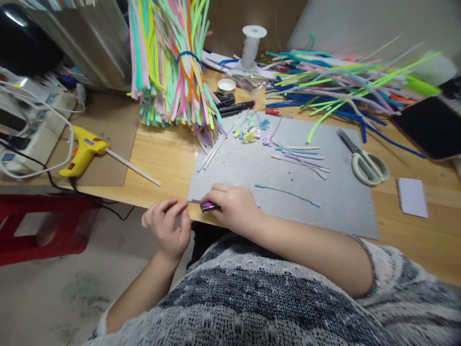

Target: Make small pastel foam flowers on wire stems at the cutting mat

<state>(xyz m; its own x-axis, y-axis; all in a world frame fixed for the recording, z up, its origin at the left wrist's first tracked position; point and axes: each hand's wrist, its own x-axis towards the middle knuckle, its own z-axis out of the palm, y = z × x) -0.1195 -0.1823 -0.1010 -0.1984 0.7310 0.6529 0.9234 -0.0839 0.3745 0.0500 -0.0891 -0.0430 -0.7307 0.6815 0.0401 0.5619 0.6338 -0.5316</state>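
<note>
My right hand [228, 204] rests at the front left edge of the grey cutting mat [345, 211], closed around a small black-and-purple tool [209, 206]. A thin purple pipe cleaner [195, 200] shows just beyond that tool, partly hidden by the hand. To the left, off the table edge, my left hand [169, 228] is raised with thumb and index tips together close to the pipe cleaner's end; what they pinch is too small to see. On the mat lie a blue pipe cleaner [288, 193] with a thinned middle, several short pastel pieces [302, 156] and small pipe-cleaner flowers [249, 137].
Scissors [367, 161] lie on the mat's right side, near a white card [412, 197]. A yellow glue gun [84, 149] sits left, its cord hanging over the edge. Pipe-cleaner bundles [173, 67], loose pipe cleaners [334, 81] and a spool [250, 48] stand behind. A red stool [72, 235] is below.
</note>
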